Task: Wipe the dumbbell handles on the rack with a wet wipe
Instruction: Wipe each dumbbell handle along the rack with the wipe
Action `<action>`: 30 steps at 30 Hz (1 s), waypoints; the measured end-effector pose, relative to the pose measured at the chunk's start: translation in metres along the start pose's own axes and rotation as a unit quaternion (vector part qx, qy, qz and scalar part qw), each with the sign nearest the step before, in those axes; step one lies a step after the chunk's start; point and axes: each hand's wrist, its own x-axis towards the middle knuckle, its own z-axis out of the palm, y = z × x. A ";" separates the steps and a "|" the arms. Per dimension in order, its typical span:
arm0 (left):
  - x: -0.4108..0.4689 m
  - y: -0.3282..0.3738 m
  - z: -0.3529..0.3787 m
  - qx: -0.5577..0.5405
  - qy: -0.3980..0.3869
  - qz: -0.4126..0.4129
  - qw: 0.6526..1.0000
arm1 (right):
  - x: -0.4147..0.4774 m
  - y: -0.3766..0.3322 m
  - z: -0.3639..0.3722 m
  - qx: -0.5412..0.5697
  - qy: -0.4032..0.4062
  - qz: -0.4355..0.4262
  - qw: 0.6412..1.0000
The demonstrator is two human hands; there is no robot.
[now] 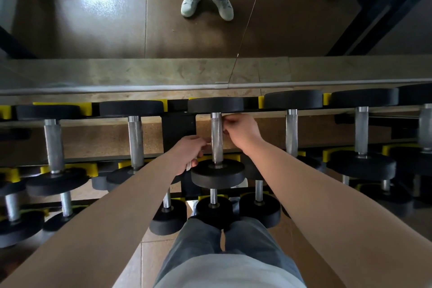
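Brown floor tiles (147, 262) lie under a black dumbbell rack (177, 128) with yellow cradles (87, 168), seen from the head camera looking steeply down.

Much is cut off or hard to read. Both forearms leave the bottom edge, the outer dumbbells run off the left and right sides, and the lower rows sit half hidden beneath the top row and the arms. The wipe (188, 166) shows only as a thin white strip hanging out of the left hand (188, 153). That hand's curled fingers pinch it just left of the handle, and how far it wraps round the bar is hidden. The right hand (240, 130) has its fingers curled against the upper right side of the same handle. Whether they grip the bar, a bit of wipe, or nothing cannot be told.

The handle (217, 140) belongs to the middle dumbbell (218, 174) of the top row. It is a grey, knurled metal bar between two round black heads, lying front to back across the rack. Its neighbours have similar bars.

Behind the rack, a mirror (187, 37) rises from a pale ledge (140, 72). It reflects the floor, a pair of light shoes (190, 6) and a row of black weights. Grey trousers (252, 236) and a pale shirt (229, 273) fill the bottom centre.
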 end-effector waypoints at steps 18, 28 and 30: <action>-0.010 0.002 0.000 -0.043 0.011 0.022 0.999 | -0.014 -0.009 -0.006 0.044 0.008 0.014 0.999; -0.003 -0.003 0.006 -0.029 0.013 0.004 0.999 | -0.054 0.024 0.013 -0.139 -0.010 -0.051 0.989; -0.002 -0.005 0.004 -0.035 0.012 0.007 0.999 | -0.043 0.013 0.014 -0.089 0.044 -0.076 0.992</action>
